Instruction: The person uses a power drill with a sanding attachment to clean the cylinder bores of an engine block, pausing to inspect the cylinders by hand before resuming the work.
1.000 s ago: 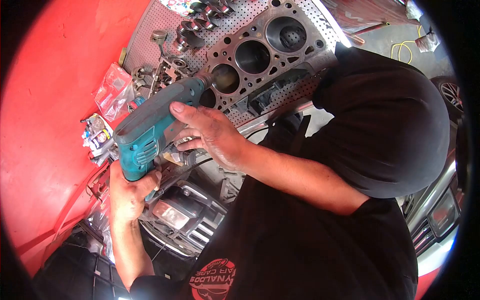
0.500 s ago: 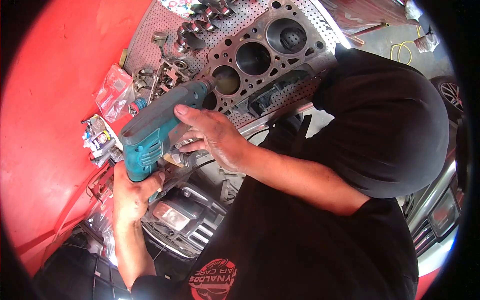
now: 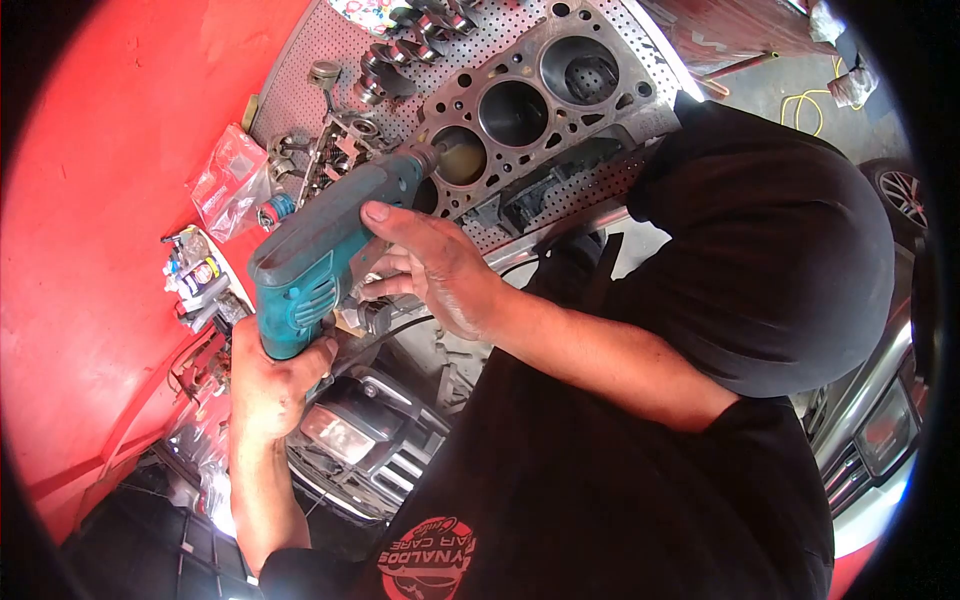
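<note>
A teal and dark grey power drill (image 3: 320,225) reaches up toward a metal engine block (image 3: 545,85). My left hand (image 3: 272,385) is wrapped round its handle at the lower end. My right hand (image 3: 430,265) holds the drill's side near the front, thumb against the housing and fingers partly hidden under it. The drill's chuck (image 3: 424,158) is at the edge of a cylinder bore (image 3: 460,160), where a blurred yellowish patch shows. The tool's tip cannot be made out. Two other bores are visible to the upper right.
A crankshaft (image 3: 385,70), a piston (image 3: 325,72) and metal parts lie on the perforated tabletop (image 3: 300,55). A plastic packet (image 3: 228,180) and small bottles (image 3: 200,280) are at the left. Below is a vehicle front (image 3: 375,440); a yellow cable (image 3: 802,105) lies on the floor.
The drill and both hands have shifted slightly right in view. The engine block and table parts also appear slightly further right. The grip on the drill looks the same.
</note>
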The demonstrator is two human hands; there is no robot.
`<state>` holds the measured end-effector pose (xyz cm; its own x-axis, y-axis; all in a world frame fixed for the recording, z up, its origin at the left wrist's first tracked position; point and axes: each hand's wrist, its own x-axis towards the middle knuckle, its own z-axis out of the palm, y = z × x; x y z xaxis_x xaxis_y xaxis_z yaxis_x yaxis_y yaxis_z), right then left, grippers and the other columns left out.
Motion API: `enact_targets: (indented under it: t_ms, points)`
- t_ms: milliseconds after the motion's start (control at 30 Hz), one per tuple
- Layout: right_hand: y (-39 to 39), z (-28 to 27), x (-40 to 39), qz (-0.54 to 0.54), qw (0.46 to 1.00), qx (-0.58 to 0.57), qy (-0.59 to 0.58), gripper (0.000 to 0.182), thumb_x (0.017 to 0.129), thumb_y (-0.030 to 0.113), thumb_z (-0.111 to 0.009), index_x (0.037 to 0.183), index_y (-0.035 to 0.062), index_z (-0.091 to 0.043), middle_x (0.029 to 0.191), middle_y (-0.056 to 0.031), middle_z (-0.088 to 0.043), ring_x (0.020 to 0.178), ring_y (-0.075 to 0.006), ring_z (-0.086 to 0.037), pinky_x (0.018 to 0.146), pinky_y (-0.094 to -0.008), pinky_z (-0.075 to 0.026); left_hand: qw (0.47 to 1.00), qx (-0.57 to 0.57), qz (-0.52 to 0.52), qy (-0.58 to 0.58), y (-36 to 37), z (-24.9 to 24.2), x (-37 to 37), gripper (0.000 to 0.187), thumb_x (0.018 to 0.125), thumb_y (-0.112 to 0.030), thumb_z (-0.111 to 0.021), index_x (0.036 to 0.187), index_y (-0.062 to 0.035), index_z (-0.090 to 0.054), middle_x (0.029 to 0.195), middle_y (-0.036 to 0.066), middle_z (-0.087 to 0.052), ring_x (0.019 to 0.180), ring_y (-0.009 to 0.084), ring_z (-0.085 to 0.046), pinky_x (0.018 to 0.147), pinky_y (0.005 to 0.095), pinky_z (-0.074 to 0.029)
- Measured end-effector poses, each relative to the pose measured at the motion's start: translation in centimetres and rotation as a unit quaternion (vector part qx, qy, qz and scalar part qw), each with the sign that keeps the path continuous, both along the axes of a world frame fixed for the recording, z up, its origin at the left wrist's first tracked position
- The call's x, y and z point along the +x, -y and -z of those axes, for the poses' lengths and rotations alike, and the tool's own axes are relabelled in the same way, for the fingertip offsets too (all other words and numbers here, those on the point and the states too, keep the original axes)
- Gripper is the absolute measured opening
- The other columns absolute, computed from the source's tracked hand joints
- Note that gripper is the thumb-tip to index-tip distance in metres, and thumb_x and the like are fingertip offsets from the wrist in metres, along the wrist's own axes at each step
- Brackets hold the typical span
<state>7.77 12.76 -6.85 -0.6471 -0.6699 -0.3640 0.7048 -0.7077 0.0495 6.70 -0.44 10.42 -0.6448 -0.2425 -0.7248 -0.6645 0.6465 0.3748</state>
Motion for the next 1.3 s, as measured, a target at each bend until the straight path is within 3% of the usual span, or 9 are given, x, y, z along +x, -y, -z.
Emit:
enact_targets:
  t_ms: [367,1067,1300]
  points:
    - [0.1,0.0,0.9,0.019,1.000,0.000,-0.007,0.053,0.095,0.051,-0.062,0.122,0.0054,-0.063,0.110,-0.0088,-0.070,0.103,-0.0199,-0.066,0.095,-0.0406,-0.050,1.000,-0.018,0.020,0.009,-0.2,-0.3,0.4,0.015,0.079,0.004,-0.067,0.094,0.0020,-0.068,0.083,0.000,-0.067,0.074,0.0089,-0.059,0.069,0.0257,-0.048]
    - [0.4,0.3,1.4,0.009,0.999,-0.001,-0.032,0.060,0.094,0.055,-0.061,0.129,0.0056,-0.059,0.116,-0.0096,-0.069,0.110,-0.0216,-0.064,0.100,-0.0416,-0.048,0.998,-0.039,0.051,0.001,0.2,-0.1,1.1,0.013,0.080,0.000,-0.067,0.093,0.0021,-0.069,0.080,0.000,-0.067,0.073,0.0093,-0.059,0.069,0.0279,-0.049]
    - [1.1,1.2,1.5,0.011,1.000,0.007,0.005,0.059,0.094,0.059,-0.058,0.125,0.0082,-0.060,0.114,-0.0096,-0.070,0.110,-0.0222,-0.064,0.102,-0.0422,-0.045,0.997,-0.032,0.067,0.020,0.6,1.1,0.1,0.012,0.078,-0.001,-0.068,0.090,0.0019,-0.067,0.075,-0.001,-0.063,0.069,0.0083,-0.055,0.064,0.0278,-0.046]
